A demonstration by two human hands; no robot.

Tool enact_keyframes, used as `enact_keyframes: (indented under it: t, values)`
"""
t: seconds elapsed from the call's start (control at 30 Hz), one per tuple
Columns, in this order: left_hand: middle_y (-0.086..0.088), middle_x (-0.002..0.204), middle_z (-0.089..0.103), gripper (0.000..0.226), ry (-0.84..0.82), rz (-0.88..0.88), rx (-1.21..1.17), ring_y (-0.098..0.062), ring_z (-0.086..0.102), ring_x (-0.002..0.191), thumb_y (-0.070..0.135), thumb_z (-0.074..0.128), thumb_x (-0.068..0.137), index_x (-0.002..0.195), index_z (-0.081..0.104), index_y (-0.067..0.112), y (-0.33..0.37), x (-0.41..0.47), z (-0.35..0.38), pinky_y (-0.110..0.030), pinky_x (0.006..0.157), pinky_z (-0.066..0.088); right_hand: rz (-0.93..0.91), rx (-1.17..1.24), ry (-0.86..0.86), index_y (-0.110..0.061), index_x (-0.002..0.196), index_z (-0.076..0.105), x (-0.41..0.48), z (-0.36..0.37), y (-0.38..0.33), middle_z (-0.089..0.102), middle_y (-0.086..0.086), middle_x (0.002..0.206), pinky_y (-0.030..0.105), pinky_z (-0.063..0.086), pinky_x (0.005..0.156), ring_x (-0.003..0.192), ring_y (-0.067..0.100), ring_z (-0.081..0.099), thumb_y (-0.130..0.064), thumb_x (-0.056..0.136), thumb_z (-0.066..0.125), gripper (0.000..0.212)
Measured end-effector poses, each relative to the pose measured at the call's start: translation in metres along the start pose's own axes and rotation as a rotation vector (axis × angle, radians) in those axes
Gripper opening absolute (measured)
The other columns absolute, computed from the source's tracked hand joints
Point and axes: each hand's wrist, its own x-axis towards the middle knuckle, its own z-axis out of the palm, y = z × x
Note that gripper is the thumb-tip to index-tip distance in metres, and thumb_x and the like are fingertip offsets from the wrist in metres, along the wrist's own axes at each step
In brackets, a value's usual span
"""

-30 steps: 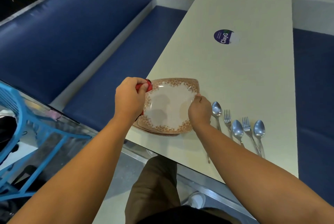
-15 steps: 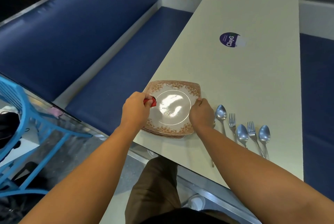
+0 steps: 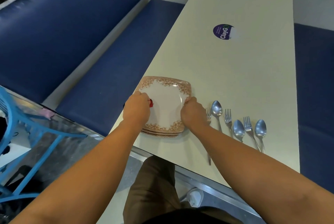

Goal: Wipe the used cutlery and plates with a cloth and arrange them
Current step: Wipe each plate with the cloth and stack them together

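A stack of square plates (image 3: 167, 97) with brown floral rims lies at the near left corner of the cream table (image 3: 235, 71). My left hand (image 3: 137, 109) grips a red cloth (image 3: 151, 103) and presses it onto the top plate's left side; most of the cloth is hidden under the fingers. My right hand (image 3: 193, 112) holds the top plate's right edge. To the right lies a row of steel spoons (image 3: 216, 109) and forks (image 3: 228, 118); one fork (image 3: 208, 113) is partly hidden behind my right wrist.
A round purple sticker (image 3: 223, 31) sits farther up the table. Blue padded benches (image 3: 108, 46) run along both long sides. A blue metal chair (image 3: 27, 133) stands at the left. My leg and shoe show below the table's near edge.
The top plate, tilted up a second ago, now lies flat on the stack. My left hand has slid the red cloth from the plate's upper left rim onto its left face.
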Motion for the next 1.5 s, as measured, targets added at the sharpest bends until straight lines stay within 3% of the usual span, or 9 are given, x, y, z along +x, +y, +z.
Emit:
enact_keyframes:
  t: [0.2, 0.33, 0.5, 0.6, 0.73, 0.87, 1.23, 1.37, 1.5]
  values:
    - [0.002, 0.101, 0.062, 0.022, -0.061, 0.215, -0.188, -0.018, 0.058, 0.091, 0.016, 0.054, 0.096, 0.099, 0.076, 0.021, 0.043, -0.012, 0.014, -0.024, 0.071, 0.037, 0.027, -0.006, 0.011, -0.004, 0.120, 0.049, -0.002, 0.002, -0.003, 0.065, 0.016, 0.105, 0.035, 0.040, 0.068, 0.094, 0.035, 0.063, -0.017, 0.099, 0.035, 0.028]
    - [0.001, 0.098, 0.065, 0.018, -0.093, 0.413, -0.222, -0.021, 0.059, 0.093, 0.016, 0.061, 0.091, 0.100, 0.077, 0.019, 0.038, -0.045, 0.020, -0.037, 0.077, 0.049, 0.022, -0.029, -0.003, -0.005, 0.122, 0.047, -0.001, 0.000, -0.002, 0.065, 0.015, 0.105, 0.036, 0.040, 0.068, 0.095, 0.036, 0.063, -0.018, 0.100, 0.034, 0.028]
    - [0.004, 0.105, 0.062, 0.022, 0.046, 0.136, -0.074, -0.018, 0.057, 0.093, 0.019, 0.052, 0.100, 0.101, 0.074, 0.020, -0.014, -0.018, 0.014, -0.027, 0.071, 0.039, -0.007, -0.032, -0.017, -0.005, 0.124, 0.045, 0.002, 0.002, -0.001, 0.066, 0.015, 0.105, 0.035, 0.041, 0.067, 0.093, 0.035, 0.064, -0.016, 0.100, 0.034, 0.028]
    - [0.001, 0.105, 0.063, 0.024, 0.092, 0.064, -0.077, -0.017, 0.054, 0.090, 0.019, 0.050, 0.101, 0.102, 0.073, 0.019, -0.005, -0.002, 0.013, -0.027, 0.071, 0.038, 0.007, -0.035, -0.028, -0.006, 0.123, 0.044, 0.000, 0.002, -0.002, 0.065, 0.014, 0.105, 0.036, 0.041, 0.067, 0.094, 0.034, 0.064, -0.013, 0.098, 0.035, 0.028]
    - [0.002, 0.101, 0.065, 0.021, 0.053, 0.165, -0.205, -0.018, 0.057, 0.094, 0.018, 0.055, 0.097, 0.097, 0.076, 0.019, 0.039, -0.010, 0.021, -0.025, 0.075, 0.038, 0.020, -0.044, -0.022, -0.006, 0.123, 0.043, -0.001, 0.002, -0.004, 0.065, 0.013, 0.104, 0.036, 0.040, 0.066, 0.085, 0.031, 0.059, -0.010, 0.097, 0.035, 0.028]
    - [0.001, 0.100, 0.067, 0.018, -0.003, 0.315, -0.269, -0.020, 0.057, 0.094, 0.014, 0.060, 0.095, 0.097, 0.077, 0.017, 0.046, -0.032, 0.023, -0.034, 0.077, 0.047, 0.024, -0.025, -0.013, -0.007, 0.121, 0.044, 0.000, 0.003, -0.003, 0.066, 0.014, 0.103, 0.036, 0.040, 0.065, 0.088, 0.032, 0.061, -0.013, 0.097, 0.034, 0.027]
    - [-0.004, 0.101, 0.065, 0.022, 0.170, -0.052, -0.129, -0.023, 0.053, 0.089, 0.011, 0.053, 0.098, 0.096, 0.074, 0.012, 0.008, 0.029, 0.012, -0.034, 0.068, 0.041, -0.031, 0.006, -0.027, -0.007, 0.121, 0.045, 0.005, 0.003, 0.005, 0.066, 0.012, 0.099, 0.036, 0.042, 0.066, 0.085, 0.032, 0.062, -0.017, 0.099, 0.033, 0.028]
    - [-0.001, 0.110, 0.063, 0.020, 0.166, 0.004, -0.249, -0.013, 0.051, 0.088, 0.016, 0.055, 0.100, 0.098, 0.075, 0.013, 0.036, 0.046, 0.015, -0.024, 0.073, 0.035, -0.083, 0.034, -0.017, -0.009, 0.117, 0.048, 0.007, 0.004, 0.010, 0.066, 0.012, 0.095, 0.038, 0.046, 0.070, 0.086, 0.033, 0.063, -0.024, 0.102, 0.029, 0.028]
    - [0.000, 0.101, 0.068, 0.014, 0.140, 0.146, -0.340, -0.019, 0.059, 0.094, 0.015, 0.062, 0.095, 0.097, 0.075, 0.014, 0.065, 0.038, 0.023, -0.022, 0.075, 0.035, -0.078, 0.019, 0.009, -0.011, 0.112, 0.049, 0.007, 0.006, 0.012, 0.058, 0.006, 0.084, 0.037, 0.043, 0.067, 0.082, 0.031, 0.061, -0.027, 0.103, 0.027, 0.029]
